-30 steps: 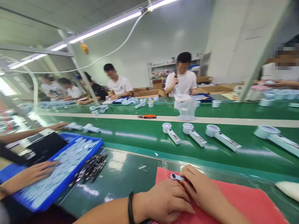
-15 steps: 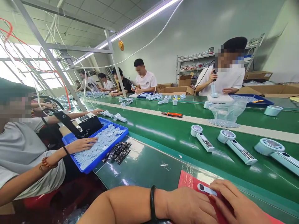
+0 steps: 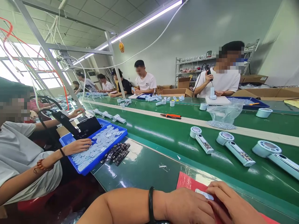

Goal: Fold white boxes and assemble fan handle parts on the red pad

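Observation:
Both my hands come together low in the view over a red mat [image 3: 185, 181]. A small light blue plastic piece [image 3: 204, 194] with a rounded end shows between them; the rest is covered by my fingers. My left hand [image 3: 190, 205], back up with a black band at the wrist, is closed on the piece from the near side. My right hand [image 3: 230, 199] curls its fingers over the piece's right end. Three light blue handheld fans [image 3: 202, 141] with open handles showing circuit boards lie beyond my hands.
At left, a co-worker's hand [image 3: 79, 145] rests in a blue tray [image 3: 102, 158] of light blue pieces. Beside it lies a pile of circuit boards [image 3: 118, 154]. Orange-handled pliers [image 3: 171, 116] and a clear bag [image 3: 223, 116] lie along the belt. Across, a person holds a power screwdriver [image 3: 208, 72].
The piece in my hands has turned, so its dark oval opening no longer shows. The left co-worker's far hand has drawn back from the belt parts. Across the belt, the screwdriver now tilts.

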The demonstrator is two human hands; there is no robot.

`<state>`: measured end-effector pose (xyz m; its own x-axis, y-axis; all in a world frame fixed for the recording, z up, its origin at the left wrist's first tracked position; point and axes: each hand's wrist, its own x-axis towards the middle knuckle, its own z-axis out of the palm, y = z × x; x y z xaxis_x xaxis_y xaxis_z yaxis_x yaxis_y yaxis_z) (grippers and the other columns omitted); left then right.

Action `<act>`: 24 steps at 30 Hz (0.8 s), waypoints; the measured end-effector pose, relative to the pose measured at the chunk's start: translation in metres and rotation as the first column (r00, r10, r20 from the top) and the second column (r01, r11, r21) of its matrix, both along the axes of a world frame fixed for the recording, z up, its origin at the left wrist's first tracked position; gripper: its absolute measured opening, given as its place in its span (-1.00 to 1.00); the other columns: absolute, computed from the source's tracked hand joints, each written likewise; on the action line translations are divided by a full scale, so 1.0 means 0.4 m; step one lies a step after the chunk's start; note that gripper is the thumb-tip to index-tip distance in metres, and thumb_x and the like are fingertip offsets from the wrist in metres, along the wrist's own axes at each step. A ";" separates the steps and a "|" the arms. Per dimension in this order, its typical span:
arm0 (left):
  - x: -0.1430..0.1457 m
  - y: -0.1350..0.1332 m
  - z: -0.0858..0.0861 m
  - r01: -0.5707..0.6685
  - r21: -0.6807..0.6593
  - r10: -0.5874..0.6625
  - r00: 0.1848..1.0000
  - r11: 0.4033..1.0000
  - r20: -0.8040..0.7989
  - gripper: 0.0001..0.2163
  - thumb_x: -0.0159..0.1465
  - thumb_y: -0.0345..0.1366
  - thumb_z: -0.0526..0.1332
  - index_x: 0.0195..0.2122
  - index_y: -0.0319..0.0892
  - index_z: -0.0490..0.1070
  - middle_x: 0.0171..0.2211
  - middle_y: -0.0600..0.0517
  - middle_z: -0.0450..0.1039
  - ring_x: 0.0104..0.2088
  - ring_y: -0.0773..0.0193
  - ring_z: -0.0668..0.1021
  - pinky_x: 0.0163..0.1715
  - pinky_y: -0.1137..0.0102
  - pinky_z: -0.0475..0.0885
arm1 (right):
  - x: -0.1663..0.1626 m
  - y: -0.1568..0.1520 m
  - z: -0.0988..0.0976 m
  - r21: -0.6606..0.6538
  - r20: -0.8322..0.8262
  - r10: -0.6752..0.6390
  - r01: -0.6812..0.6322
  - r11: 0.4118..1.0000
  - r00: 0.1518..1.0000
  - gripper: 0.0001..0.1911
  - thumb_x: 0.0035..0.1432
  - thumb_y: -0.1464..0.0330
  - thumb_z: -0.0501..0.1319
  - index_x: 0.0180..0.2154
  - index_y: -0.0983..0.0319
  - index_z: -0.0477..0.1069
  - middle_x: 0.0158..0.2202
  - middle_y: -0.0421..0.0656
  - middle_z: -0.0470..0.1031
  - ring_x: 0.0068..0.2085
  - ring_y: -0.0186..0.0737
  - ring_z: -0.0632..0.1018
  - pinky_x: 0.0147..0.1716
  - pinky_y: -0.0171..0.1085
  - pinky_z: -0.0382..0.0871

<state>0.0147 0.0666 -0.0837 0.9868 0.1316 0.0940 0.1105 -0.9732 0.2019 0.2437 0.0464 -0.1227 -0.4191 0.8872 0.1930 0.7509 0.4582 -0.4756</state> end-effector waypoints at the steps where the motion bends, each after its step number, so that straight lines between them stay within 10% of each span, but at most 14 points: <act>1: 0.000 0.000 0.002 -0.006 -0.009 0.006 1.000 1.000 0.005 -0.78 0.42 -0.33 0.16 0.01 -0.15 0.53 -0.10 0.07 0.61 0.05 0.23 0.56 0.14 0.47 0.45 | -0.001 -0.001 -0.001 -0.001 -0.005 0.001 -0.001 1.000 1.000 -0.74 0.41 0.21 0.06 -0.13 0.01 0.52 -0.02 -0.10 0.53 -0.13 -0.15 0.63 -0.23 -0.27 0.61; 24: -0.002 0.003 -0.003 -0.037 -0.059 0.042 0.995 0.998 0.094 -0.88 0.38 -0.37 0.24 -0.13 -0.18 0.57 -0.19 0.04 0.56 -0.09 0.25 0.56 0.06 0.46 0.44 | -0.026 -0.011 0.028 -0.036 -0.038 -0.030 0.028 0.999 0.999 -0.68 0.43 0.29 0.00 -0.14 0.03 0.53 -0.05 -0.08 0.52 -0.17 -0.13 0.60 -0.24 -0.20 0.58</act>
<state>0.0138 0.0680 -0.0849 0.9677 0.1783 0.1782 0.1264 -0.9549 0.2687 0.2333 0.0419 -0.1114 -0.3861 0.9054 0.1768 0.7447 0.4190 -0.5195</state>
